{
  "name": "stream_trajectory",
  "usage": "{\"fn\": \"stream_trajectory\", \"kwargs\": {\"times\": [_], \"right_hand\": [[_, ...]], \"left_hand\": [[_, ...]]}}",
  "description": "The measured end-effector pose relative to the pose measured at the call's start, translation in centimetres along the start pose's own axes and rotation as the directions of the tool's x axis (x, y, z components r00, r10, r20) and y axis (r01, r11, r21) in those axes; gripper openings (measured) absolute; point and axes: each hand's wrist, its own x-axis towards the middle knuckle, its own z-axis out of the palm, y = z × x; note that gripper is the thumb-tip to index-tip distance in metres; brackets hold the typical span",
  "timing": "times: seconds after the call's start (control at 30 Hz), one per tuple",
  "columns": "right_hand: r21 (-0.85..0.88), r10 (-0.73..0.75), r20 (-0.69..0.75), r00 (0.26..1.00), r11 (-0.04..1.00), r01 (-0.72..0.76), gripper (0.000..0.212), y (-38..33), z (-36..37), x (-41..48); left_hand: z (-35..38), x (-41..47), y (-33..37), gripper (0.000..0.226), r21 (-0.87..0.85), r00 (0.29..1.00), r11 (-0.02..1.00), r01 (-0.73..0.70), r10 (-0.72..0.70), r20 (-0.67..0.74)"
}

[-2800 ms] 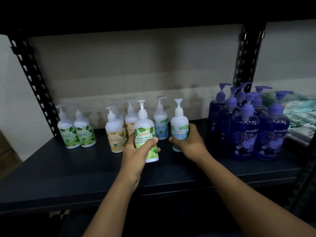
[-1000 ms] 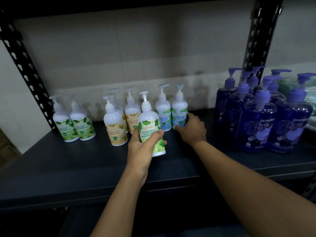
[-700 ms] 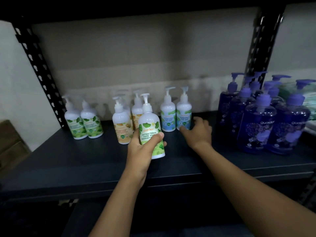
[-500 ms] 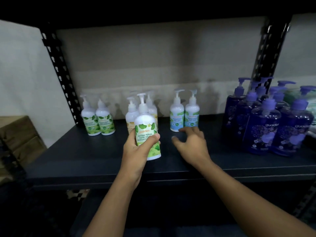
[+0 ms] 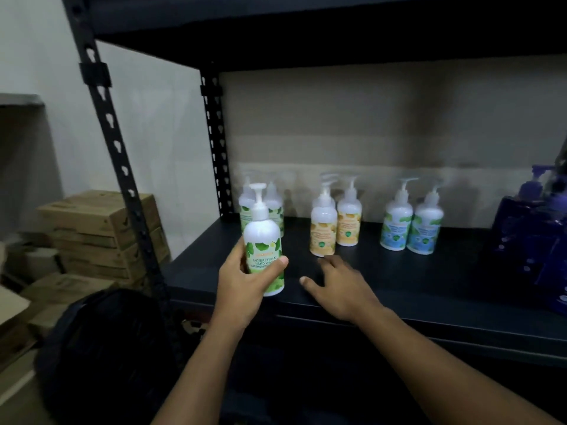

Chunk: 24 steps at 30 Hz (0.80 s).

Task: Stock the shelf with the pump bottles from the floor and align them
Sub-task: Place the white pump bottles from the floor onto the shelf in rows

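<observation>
Left hand (image 5: 242, 285) grips green-label bottle (image 5: 262, 237) near shelf (image 5: 429, 286) front edge

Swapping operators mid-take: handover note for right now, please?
Left hand grips a green-label pump bottle, upright over the front of the shelf, in front of the green pair.
Right hand is open, holds nothing, low over the shelf.
Done: yellow pair and blue pair stand in the back row, purple bottles at the right.
Left: set the held bottle by the green pair and align it. Floor stock is out of view.
</observation>
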Motion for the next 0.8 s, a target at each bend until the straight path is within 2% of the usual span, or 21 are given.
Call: {"fn": "stream_trajectory", "kwargs": {"times": [0.13,0.23,0.33,0.53,0.67,0.8], "right_hand": [[-0.072,0.059,0.065,0.996,0.996,-0.054,0.070,-0.3,0.8,1.4],[-0.092,0.071,0.087,0.994,0.994,-0.063,0.069,-0.5,1.0,2.1],[-0.101,0.068,0.091,0.994,0.993,-0.059,0.068,-0.7,1.1,2.1],[-0.112,0.078,0.109,0.991,0.992,-0.066,0.070,-0.9,0.9,2.0],[-0.113,0.079,0.118,0.990,0.991,-0.065,0.070,-1.1,0.7,1.8],[-0.122,0.082,0.135,0.987,0.990,-0.066,0.070,-1.3,0.5,1.8]], "left_hand": [[-1.4,1.7,-1.6,0.057,0.130,0.999,0.992,-0.003,0.009,-0.051],[-2.5,3.2,-2.6,0.067,0.190,0.990,0.980,0.053,-0.027,-0.136],[-3.8,4.5,-3.8,0.066,0.221,0.980,0.970,0.097,-0.054,-0.192],[-4.8,5.7,-5.1,0.061,0.293,0.983,0.953,0.080,-0.027,-0.183],[-4.9,5.7,-5.3,0.081,0.439,0.990,0.894,0.090,-0.030,-0.140],[-5.0,5.9,-5.2,0.065,0.503,0.981,0.850,0.159,-0.079,-0.177]]}}
